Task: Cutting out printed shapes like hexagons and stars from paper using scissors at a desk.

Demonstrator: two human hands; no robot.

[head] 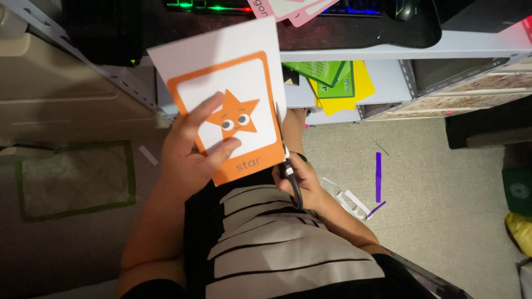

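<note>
My left hand [191, 149] holds a white paper sheet [221, 55] printed with an orange-bordered card showing an orange star with eyes [235, 115]; thumb and fingers lie across the card's front. My right hand [302, 180] grips black-handled scissors [291, 177] at the sheet's right edge near the card's lower corner. The blades run up along that edge and are mostly hidden behind the paper. Below the hands is my black and white striped clothing [277, 243].
A desk edge [388, 47] holds a lit keyboard [354, 6], a mouse [404, 8] and pink cards [288, 8]. Green and yellow papers [338, 83] sit on a shelf below. Purple strips [378, 177] and white paper scraps [352, 202] lie on the floor.
</note>
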